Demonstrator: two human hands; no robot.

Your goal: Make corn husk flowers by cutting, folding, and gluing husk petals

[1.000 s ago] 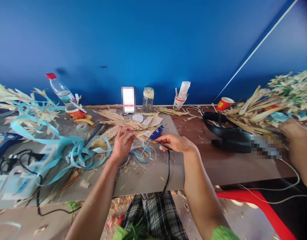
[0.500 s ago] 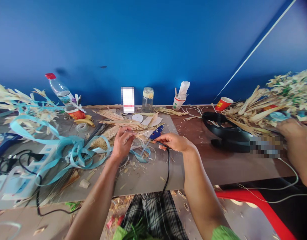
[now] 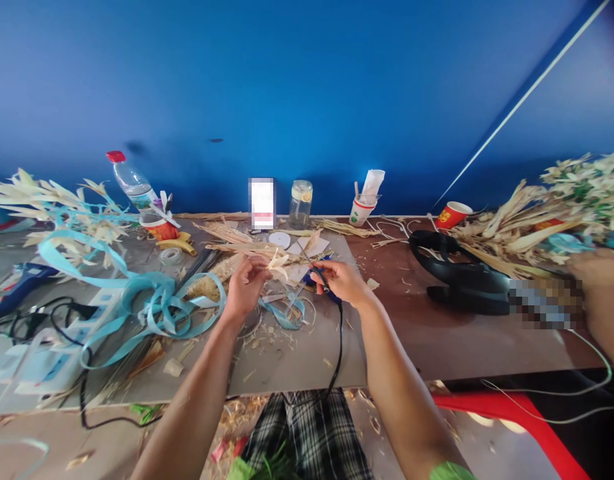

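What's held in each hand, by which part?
Left hand: a pale husk piece, by one end. Right hand: a dark-handled tool, by its handle.

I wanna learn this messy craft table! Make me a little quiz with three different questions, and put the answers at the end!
1. Pick one: what is the left hand of the person wearing the camera holding? a) a paper cup b) a pale flower-like piece c) a spoon
2. True or false: the red-capped bottle is to the left of the clear jar.
3. Fill in the missing colour: the tangled ribbon is light ____.

Key: 1. b; 2. true; 3. blue
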